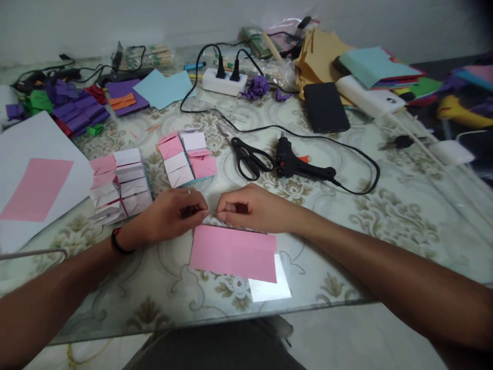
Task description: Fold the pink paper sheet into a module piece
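Observation:
A pink paper sheet (234,254) with a crease down its middle lies near the table's front edge. Just beyond its far edge, my left hand (173,213) and my right hand (256,205) face each other, a small gap between their fingertips. Thumb and fingers of each are pinched together; anything between them is too small to make out. To the left of my left hand rests a block of folded pink and white paper (131,182). A second folded paper block (188,158) sits farther back. Beyond my right hand lie black scissors (252,160) and a black glue gun (302,165).
A white sheet (57,139) bearing a pink paper piece (38,190) is at the left. Purple folded paper (79,110) is piled behind it. A power strip (223,82) stands at the back, its cable (285,126) looping rightward. A black phone-like slab (326,107) lies right.

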The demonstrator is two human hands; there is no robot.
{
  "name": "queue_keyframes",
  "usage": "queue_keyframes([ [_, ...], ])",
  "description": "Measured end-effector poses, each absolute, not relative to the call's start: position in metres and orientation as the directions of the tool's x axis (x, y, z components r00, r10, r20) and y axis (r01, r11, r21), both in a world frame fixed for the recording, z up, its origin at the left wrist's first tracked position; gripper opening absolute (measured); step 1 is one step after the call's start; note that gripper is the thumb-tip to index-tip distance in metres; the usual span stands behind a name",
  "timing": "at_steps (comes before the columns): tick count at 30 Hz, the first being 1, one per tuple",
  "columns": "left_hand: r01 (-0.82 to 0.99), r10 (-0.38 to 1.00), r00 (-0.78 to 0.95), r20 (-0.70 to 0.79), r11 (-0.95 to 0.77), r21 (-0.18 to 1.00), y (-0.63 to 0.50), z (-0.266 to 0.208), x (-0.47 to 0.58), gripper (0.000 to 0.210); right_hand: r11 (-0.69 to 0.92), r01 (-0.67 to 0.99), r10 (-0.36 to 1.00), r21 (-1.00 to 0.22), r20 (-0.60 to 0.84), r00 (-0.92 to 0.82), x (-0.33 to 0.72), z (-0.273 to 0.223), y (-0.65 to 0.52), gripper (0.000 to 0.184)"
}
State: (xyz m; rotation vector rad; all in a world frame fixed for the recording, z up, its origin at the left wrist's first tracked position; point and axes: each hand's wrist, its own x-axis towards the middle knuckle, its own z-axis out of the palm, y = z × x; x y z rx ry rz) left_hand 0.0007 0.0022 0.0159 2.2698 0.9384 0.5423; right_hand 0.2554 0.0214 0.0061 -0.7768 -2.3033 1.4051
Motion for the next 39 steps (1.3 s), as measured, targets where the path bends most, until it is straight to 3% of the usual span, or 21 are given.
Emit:
queue_keyframes([
  [39, 0.494, 0.715, 0.675, 0.18, -0.62, 0.609, 0.0036, 0.0185, 0.003, 0.016, 0.381, 0.256, 0.612, -0.888, 0.035, -0.79, 0.2557, 0.0117, 0.0193, 0.022],
])
